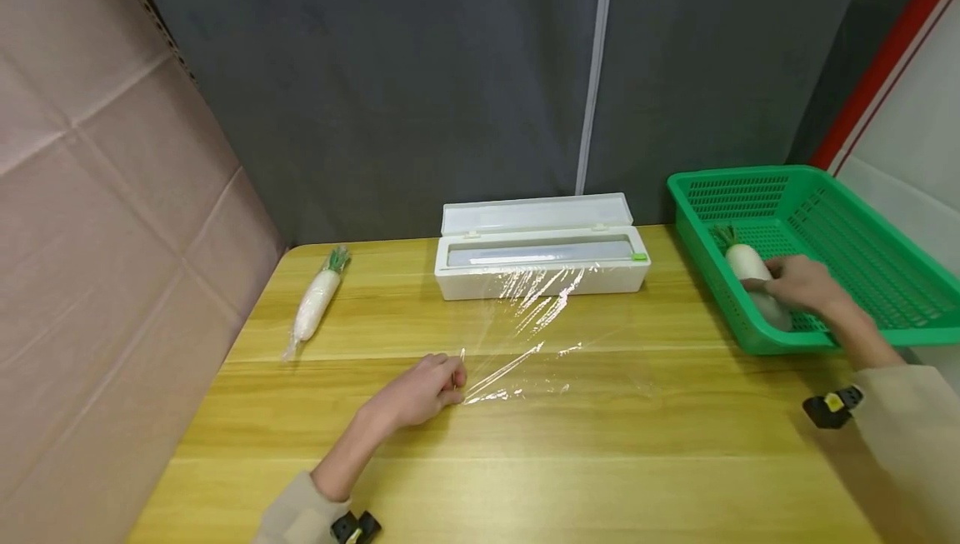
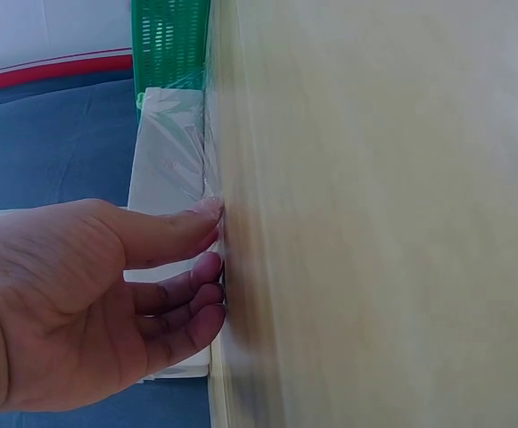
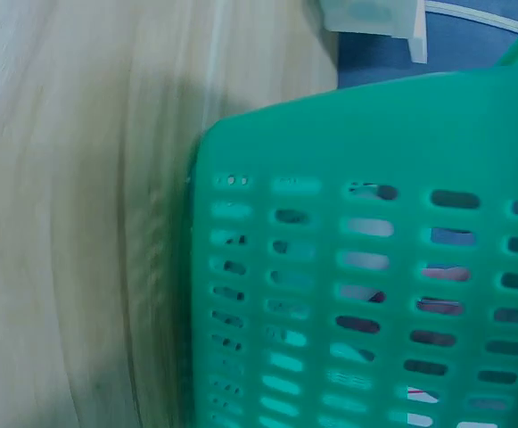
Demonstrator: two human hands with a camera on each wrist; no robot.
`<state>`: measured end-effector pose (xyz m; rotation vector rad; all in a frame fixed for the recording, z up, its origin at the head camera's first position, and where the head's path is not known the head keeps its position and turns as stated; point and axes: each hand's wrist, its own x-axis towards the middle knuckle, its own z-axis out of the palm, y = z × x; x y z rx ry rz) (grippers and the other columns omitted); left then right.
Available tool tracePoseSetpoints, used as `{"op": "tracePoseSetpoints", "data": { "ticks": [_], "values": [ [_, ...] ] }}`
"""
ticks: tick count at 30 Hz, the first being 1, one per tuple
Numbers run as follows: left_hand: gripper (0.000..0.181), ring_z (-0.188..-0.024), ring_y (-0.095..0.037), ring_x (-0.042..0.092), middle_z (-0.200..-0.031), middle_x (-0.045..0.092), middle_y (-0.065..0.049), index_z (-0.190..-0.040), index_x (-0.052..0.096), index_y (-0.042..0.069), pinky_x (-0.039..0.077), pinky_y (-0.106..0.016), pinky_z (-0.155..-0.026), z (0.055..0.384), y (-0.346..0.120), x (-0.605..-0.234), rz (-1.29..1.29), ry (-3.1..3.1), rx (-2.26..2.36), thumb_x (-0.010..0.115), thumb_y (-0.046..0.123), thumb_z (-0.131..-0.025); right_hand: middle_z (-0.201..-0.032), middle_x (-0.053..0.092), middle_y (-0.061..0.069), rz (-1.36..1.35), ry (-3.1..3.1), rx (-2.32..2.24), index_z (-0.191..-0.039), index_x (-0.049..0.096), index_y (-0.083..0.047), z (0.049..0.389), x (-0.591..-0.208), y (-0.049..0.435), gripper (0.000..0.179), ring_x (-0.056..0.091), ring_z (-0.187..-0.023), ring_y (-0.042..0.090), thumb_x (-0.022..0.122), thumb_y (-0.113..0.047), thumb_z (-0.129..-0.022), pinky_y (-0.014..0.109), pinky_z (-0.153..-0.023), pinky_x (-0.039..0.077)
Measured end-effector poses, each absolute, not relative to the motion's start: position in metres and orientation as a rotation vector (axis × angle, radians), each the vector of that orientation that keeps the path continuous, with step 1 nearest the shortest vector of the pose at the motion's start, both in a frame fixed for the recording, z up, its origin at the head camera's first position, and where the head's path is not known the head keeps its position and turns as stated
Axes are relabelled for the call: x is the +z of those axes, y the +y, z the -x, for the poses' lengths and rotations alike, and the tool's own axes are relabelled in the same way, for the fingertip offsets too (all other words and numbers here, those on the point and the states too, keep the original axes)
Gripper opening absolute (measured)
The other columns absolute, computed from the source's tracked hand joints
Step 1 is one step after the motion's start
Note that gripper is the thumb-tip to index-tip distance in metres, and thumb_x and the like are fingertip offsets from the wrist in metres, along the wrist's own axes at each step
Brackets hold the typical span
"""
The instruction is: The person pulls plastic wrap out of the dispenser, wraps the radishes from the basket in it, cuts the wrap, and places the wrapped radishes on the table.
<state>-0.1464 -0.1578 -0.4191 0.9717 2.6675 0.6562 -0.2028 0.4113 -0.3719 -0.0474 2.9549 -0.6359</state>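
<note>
In the head view, my left hand (image 1: 416,394) pinches the near left corner of a sheet of clear plastic wrap (image 1: 517,361), low over the wooden table. The sheet stretches back to a white wrap dispenser box (image 1: 463,286) with its lid raised. In the left wrist view, thumb and fingertips of the left hand (image 2: 89,294) meet at the film's edge. At the right, my right hand (image 1: 810,286) grips a white radish (image 1: 744,261) inside a green plastic basket (image 1: 708,281). The right wrist view shows the basket's slotted side (image 3: 348,134), which mostly hides that hand.
A white radish wrapped in film (image 1: 315,306), with green stem ends, lies at the table's left. A small green slider (image 1: 639,257) sits on the dispenser's right end. Behind the wooden table (image 1: 570,477) hangs a dark grey curtain (image 1: 375,94).
</note>
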Motion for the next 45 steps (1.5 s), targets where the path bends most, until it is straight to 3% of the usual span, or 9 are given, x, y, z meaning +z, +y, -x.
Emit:
{"op": "tracePoseSetpoints", "data": {
  "ticks": [4,10,23,30,37,45],
  "values": [
    [0.010,-0.085,-0.013,0.052,-0.090,0.055,0.004,-0.097,0.059,0.010,0.049,-0.031,-0.076,0.147,-0.158,-0.419,-0.973,2.669,0.661,0.069,0.008,-0.096,-0.115,0.055,0.046,-0.032,3.010,-0.729,-0.132,0.041,0.027,0.203,-0.367,0.406,0.077,0.063,-0.084,0.045,0.057,-0.041,-0.101,0.042,-0.059,0.052],
    [0.010,-0.085,-0.013,0.052,-0.090,0.054,0.004,-0.097,0.059,0.010,0.049,-0.029,-0.075,0.148,-0.158,-0.419,-0.981,2.657,0.669,0.069,0.008,-0.096,-0.118,0.054,0.044,-0.035,3.104,-0.841,-0.135,0.044,0.021,0.203,-0.359,0.393,0.076,0.061,-0.089,0.048,0.060,-0.044,-0.099,0.036,-0.057,0.047],
    [0.010,-0.083,-0.012,0.051,-0.087,0.054,0.003,-0.096,0.058,0.009,0.048,-0.030,-0.074,0.152,-0.158,-0.419,-0.997,2.638,0.673,0.068,0.007,-0.096,-0.129,0.049,0.040,0.013,3.095,-1.036,-0.148,0.034,0.012,0.198,-0.335,0.368,0.078,0.051,-0.112,0.051,0.063,-0.041,-0.099,0.026,-0.058,0.047],
    [0.010,-0.083,-0.012,0.050,-0.087,0.054,0.003,-0.096,0.058,0.009,0.047,-0.030,-0.074,0.153,-0.158,-0.419,-0.985,2.639,0.672,0.068,0.008,-0.096,-0.126,0.054,0.035,0.162,3.173,-1.005,-0.146,0.042,0.008,0.198,-0.331,0.353,0.070,0.055,-0.106,0.046,0.069,-0.034,-0.097,0.039,-0.066,0.047],
    [0.010,-0.081,-0.012,0.050,-0.086,0.053,0.003,-0.096,0.058,0.009,0.047,-0.030,-0.073,0.152,-0.158,-0.418,-0.989,2.637,0.670,0.068,0.007,-0.096,-0.121,0.059,0.028,0.332,3.245,-0.974,-0.140,0.053,0.004,0.199,-0.327,0.333,0.060,0.056,-0.094,0.036,0.077,-0.022,-0.092,0.035,-0.062,0.044],
    [0.011,-0.082,-0.012,0.050,-0.086,0.053,0.003,-0.096,0.058,0.009,0.047,-0.030,-0.074,0.152,-0.158,-0.418,-0.994,2.640,0.674,0.068,0.007,-0.096,-0.121,0.060,0.027,0.489,3.292,-0.883,-0.134,0.059,0.002,0.199,-0.325,0.308,0.053,0.052,-0.091,0.034,0.080,-0.015,-0.089,0.047,-0.069,0.041]
  ]
}}
